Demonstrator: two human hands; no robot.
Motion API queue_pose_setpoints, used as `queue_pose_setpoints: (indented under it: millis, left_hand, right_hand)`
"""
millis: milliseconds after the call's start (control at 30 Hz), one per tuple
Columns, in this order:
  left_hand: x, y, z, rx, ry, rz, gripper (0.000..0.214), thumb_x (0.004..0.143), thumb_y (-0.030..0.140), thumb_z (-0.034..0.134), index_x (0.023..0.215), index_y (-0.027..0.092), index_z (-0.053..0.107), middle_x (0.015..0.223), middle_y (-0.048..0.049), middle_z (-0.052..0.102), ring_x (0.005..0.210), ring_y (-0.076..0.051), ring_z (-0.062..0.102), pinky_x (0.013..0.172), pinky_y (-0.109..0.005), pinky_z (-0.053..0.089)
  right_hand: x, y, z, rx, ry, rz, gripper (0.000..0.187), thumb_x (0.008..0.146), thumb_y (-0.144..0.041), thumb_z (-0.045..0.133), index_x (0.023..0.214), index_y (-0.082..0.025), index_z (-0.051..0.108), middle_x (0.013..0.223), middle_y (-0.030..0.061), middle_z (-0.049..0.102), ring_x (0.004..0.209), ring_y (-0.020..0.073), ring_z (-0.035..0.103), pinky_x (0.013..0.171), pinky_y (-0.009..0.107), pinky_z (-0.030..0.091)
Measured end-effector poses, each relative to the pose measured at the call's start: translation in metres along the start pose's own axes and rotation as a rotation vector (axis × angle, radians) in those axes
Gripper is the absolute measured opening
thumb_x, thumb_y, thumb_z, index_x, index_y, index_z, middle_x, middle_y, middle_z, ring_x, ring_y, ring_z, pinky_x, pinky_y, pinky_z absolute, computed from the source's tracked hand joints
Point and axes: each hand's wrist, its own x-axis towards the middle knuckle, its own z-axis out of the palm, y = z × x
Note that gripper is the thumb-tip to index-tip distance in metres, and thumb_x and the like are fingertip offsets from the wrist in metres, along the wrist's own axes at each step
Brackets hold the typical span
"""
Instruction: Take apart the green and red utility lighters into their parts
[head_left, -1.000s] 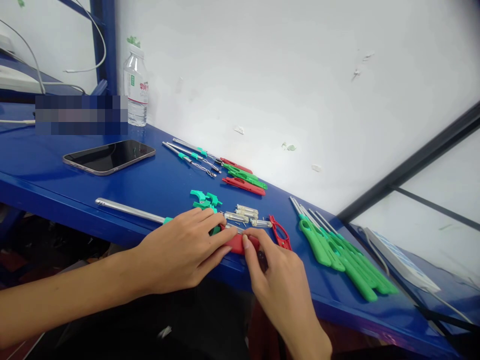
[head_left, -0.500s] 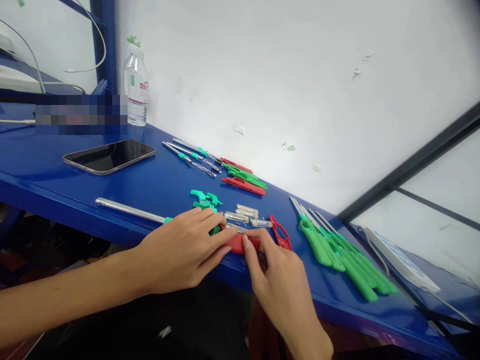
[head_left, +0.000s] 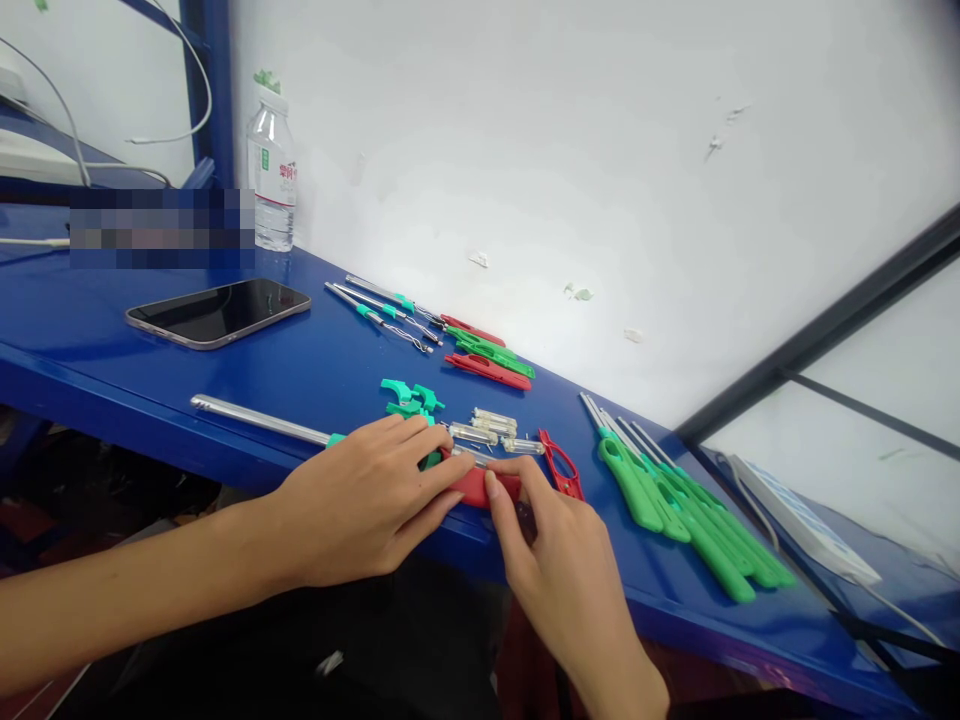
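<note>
My left hand (head_left: 367, 500) lies over a long tool on the blue bench (head_left: 315, 370), its fingers pressed on the red handle (head_left: 480, 487) and the teal collar. The tool's silver tube (head_left: 255, 420) sticks out to the left. My right hand (head_left: 559, 560) meets it from the right, thumb and fingertips pinched on the same red handle. Just beyond the fingers lie small clear capsules (head_left: 484, 428), teal plastic pieces (head_left: 409, 398) and an open red handle half (head_left: 561, 466).
A row of several finished green-handled tools (head_left: 690, 510) lies to the right. Red and green handles with thin rods (head_left: 442, 330) lie near the wall. A phone (head_left: 217, 313) and a water bottle (head_left: 272, 175) stand at the left. A white power strip (head_left: 795, 515) sits far right.
</note>
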Motion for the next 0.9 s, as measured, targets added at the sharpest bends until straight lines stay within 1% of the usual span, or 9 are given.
queue_pose_setpoints:
  millis: [133,300,467,667,900]
  left_hand:
    - [0.0013,0.0011,-0.0012,0.007,-0.001,0.004,0.032,0.114,0.026,0.041,0.122,0.016,0.070,0.106,-0.0108,0.070,0.090,-0.027,0.064,0.079,-0.043,0.049]
    - [-0.0003,0.0014,-0.0006,0.000,-0.008,-0.001,0.033,0.114,0.026,0.041,0.124,0.016,0.070,0.108,-0.0110,0.070,0.091,-0.028,0.064,0.078,-0.044,0.050]
    - [-0.0009,0.0006,0.0003,-0.004,-0.003,-0.002,0.031,0.114,0.026,0.043,0.126,0.017,0.070,0.107,-0.0103,0.070,0.091,-0.027,0.063,0.080,-0.044,0.051]
    - [-0.0001,0.0016,0.0005,0.005,0.010,0.009,0.031,0.114,0.026,0.042,0.124,0.017,0.070,0.107,-0.0104,0.071,0.090,-0.026,0.063,0.078,-0.043,0.050]
    - [-0.0015,0.0009,0.0007,0.017,0.015,0.008,0.030,0.114,0.026,0.042,0.124,0.017,0.070,0.107,-0.0107,0.070,0.091,-0.027,0.064,0.080,-0.043,0.050]
  right_hand:
    - [0.0000,0.0005,0.0000,0.003,-0.002,0.001,0.020,0.115,-0.034,0.050,0.118,-0.029,0.069,0.095,0.0001,0.083,0.092,0.0286,0.082,0.075,0.034,0.048]
    - [-0.0002,0.0008,-0.0002,-0.006,-0.011,0.002,0.019,0.115,-0.034,0.051,0.120,-0.031,0.068,0.097,-0.0013,0.083,0.090,0.0285,0.082,0.074,0.033,0.046]
    - [-0.0006,0.0001,-0.0009,-0.005,-0.039,0.020,0.019,0.115,-0.042,0.053,0.122,-0.032,0.067,0.094,-0.0020,0.082,0.084,0.0274,0.081,0.071,0.033,0.045]
    - [-0.0018,0.0005,-0.0010,-0.031,-0.021,0.009,0.018,0.113,-0.045,0.057,0.121,-0.032,0.067,0.090,-0.0030,0.082,0.072,0.0250,0.076,0.066,0.032,0.040]
    - [-0.0014,0.0022,-0.0013,-0.027,-0.024,0.015,0.020,0.114,-0.045,0.054,0.119,-0.031,0.068,0.089,-0.0025,0.081,0.072,0.0252,0.076,0.065,0.032,0.038]
